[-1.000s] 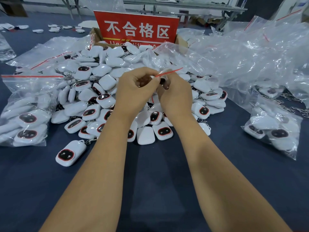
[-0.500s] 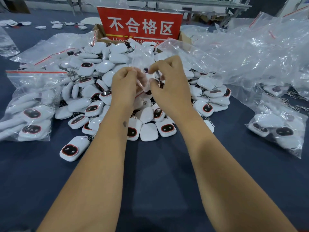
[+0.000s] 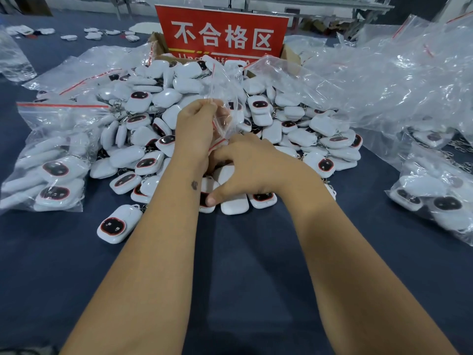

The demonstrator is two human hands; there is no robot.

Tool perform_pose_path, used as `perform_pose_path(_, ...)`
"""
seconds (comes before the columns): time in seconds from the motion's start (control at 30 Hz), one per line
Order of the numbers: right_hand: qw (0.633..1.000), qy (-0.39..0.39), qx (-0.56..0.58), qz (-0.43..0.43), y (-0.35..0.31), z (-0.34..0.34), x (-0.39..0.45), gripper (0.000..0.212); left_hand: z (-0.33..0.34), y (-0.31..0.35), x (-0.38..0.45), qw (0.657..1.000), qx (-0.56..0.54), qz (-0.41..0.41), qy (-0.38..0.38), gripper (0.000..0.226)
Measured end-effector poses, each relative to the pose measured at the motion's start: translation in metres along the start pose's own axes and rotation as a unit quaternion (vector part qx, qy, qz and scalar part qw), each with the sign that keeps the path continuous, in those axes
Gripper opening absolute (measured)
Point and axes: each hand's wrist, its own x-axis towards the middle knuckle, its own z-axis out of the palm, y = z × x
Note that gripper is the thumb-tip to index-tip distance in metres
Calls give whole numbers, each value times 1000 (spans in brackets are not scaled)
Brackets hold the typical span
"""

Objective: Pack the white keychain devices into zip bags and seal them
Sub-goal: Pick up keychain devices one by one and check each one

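Clear plastic: an empty zip bag [image 3: 225,98] with a red seal strip stands up above the heap of white keychain devices [image 3: 256,124] at the middle of the navy table [image 3: 243,265].
Left hand: the left hand [image 3: 195,129] pinches the bag's lower end, fingers curled round the film.
Right hand: the right hand [image 3: 252,170] has dropped from the bag, where it worked half a second ago, onto the near edge of the heap; its fingers curl down among the devices, thumb tip against one with a dark, red-rimmed face [image 3: 204,199].
Change: both hands held the bag close together before; now only the left holds it, and the bag has swung upright.
Hard to tell: whether the right hand has closed on a device cannot be made out, since its fingertips are hidden behind the knuckles.
Left edge of table: a filled zip bag [image 3: 48,172] of devices lies flat, cut off by the frame.
Right edge of table: another filled bag [image 3: 435,198] lies partly out of view, behind it a loose mound of empty bags [image 3: 396,80].
Far side: a red sign [image 3: 222,34] with white Chinese characters stands in a cardboard box [image 3: 290,56]; its lower line of print is covered by the heap.
Near the heap: a single device [image 3: 119,222] lies apart on the cloth, face up.
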Motion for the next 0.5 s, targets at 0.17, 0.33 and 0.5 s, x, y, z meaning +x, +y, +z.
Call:
perform_pose_path(0.17, 996, 3, 86, 10, 1, 1, 4, 28, 1, 2, -1, 999, -29, -4, 14, 30)
perform_pose_path(0.33, 980, 1, 197, 37, 8, -6, 1, 26, 1, 3, -4, 998, -42, 10, 37, 24)
perform_pose_path(0.5, 941, 51, 331, 44, 18, -8, -3, 21, 1, 2, -2, 998, -42, 28, 41, 18)
